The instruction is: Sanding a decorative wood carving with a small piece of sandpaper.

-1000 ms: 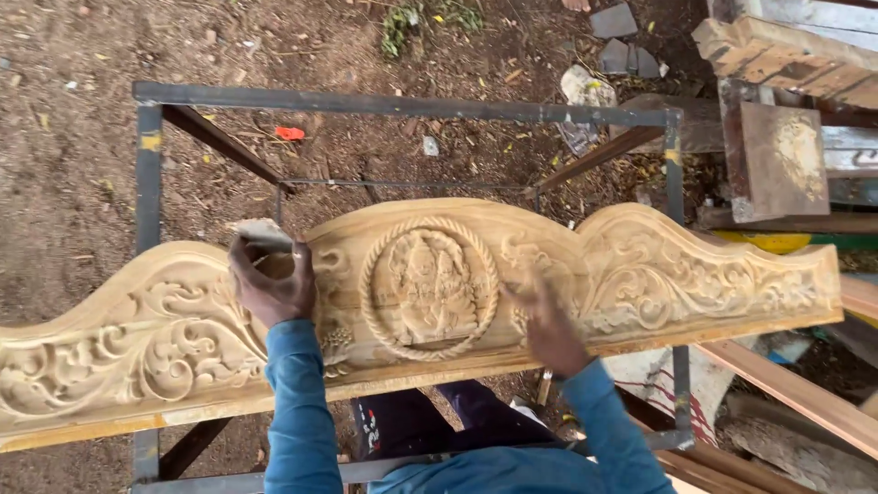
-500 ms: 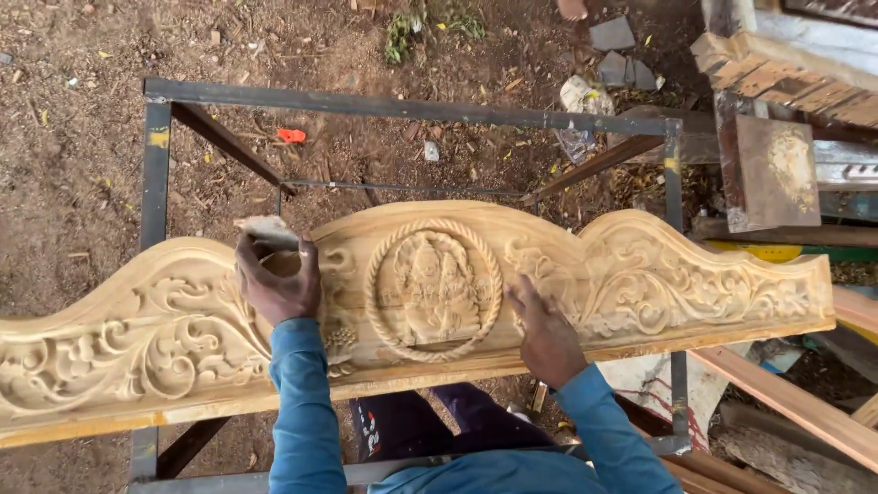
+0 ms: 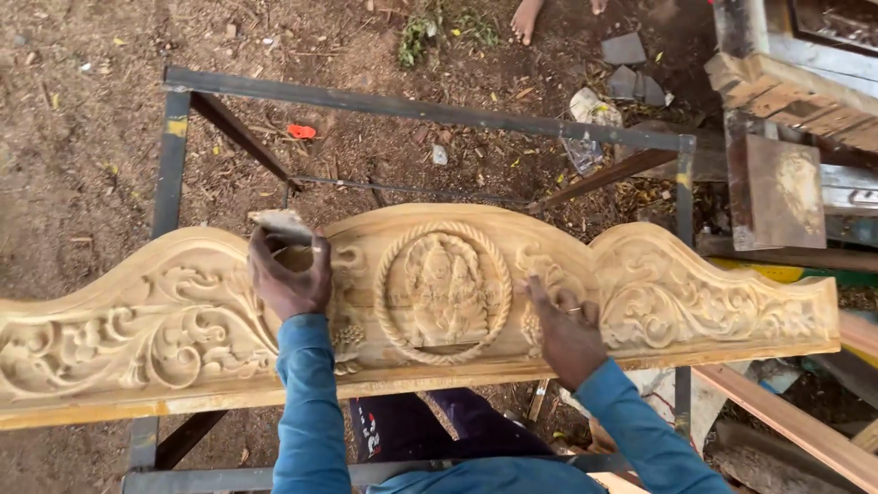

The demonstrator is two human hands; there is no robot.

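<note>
My left hand (image 3: 291, 274) is closed round a folded bit of sandpaper (image 3: 279, 224), fingers curled over it so the flat of it presses down into the carving. It sits at the top edge of the panel (image 3: 695, 302), just left of the oval medallion (image 3: 444, 291), where the scrollwork rises to the crest. I hold the paper doubled, I think, so it stays stiff enough to ride the curves.

My right hand (image 3: 567, 320) holds nothing. It lies open, fingers spread flat on the wood just right of the medallion, weight leaning in so the panel stays steady under the other hand.

The panel rests flat across a metal frame (image 3: 421, 110), carved face up, long side toward me, both hands on it. Beyond my hands the frame stands on bare dirt (image 3: 73, 119). Off past my right hand lie wood pieces (image 3: 786, 101).
</note>
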